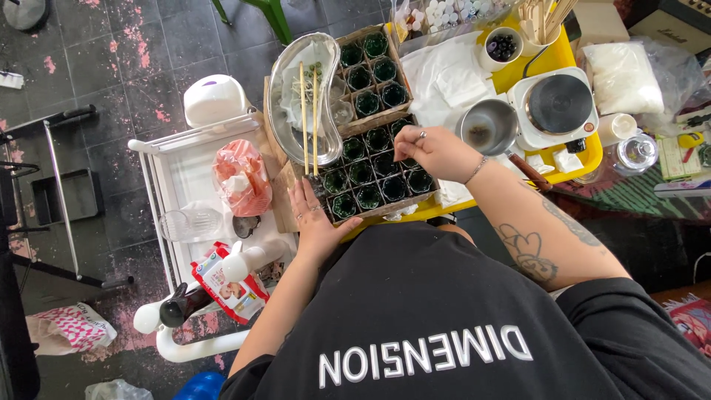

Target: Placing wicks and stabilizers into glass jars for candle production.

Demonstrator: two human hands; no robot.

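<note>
Over shallow cardboard tray of dark green glass cups [374, 178], right hand [437, 152] pinching something small, unidentifiable, at two o'clock; left hand [315, 215] flat, unclenched, on tray edge at eight.

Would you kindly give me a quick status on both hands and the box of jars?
Left hand flat on near edge of cardboard box. Right hand pinching over the dark green jars. Metal tray with two sticks beside; nothing blocking.
</note>
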